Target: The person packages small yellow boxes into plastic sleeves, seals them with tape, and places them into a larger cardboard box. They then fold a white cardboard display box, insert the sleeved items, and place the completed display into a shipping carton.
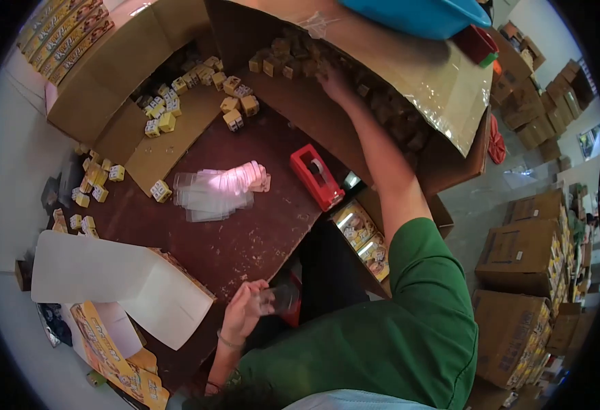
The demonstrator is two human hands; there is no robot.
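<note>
My left hand (240, 313) is at the table's front edge, its fingers closed on a clear plastic bag (279, 299). My right hand (334, 83) reaches into a large cardboard box (327, 126) lying on its side. Small box-shaped pieces (273, 66) are piled in there around its fingertips, which are too dim to show whether they grip one. A fanned stack of clear plastic bags (211, 201) lies on the dark red table (204, 256). Small yellow printed boxes (232, 106) are scattered behind the stack.
A red tape dispenser (316, 178) sits near the table's right edge. An open display carton (126, 277), white inside, occupies the front left. Below the table edge is a carton of packed yellow boxes (365, 236). Large cartons (519, 239) are stacked on the right; a blue basin (423, 14) rests above.
</note>
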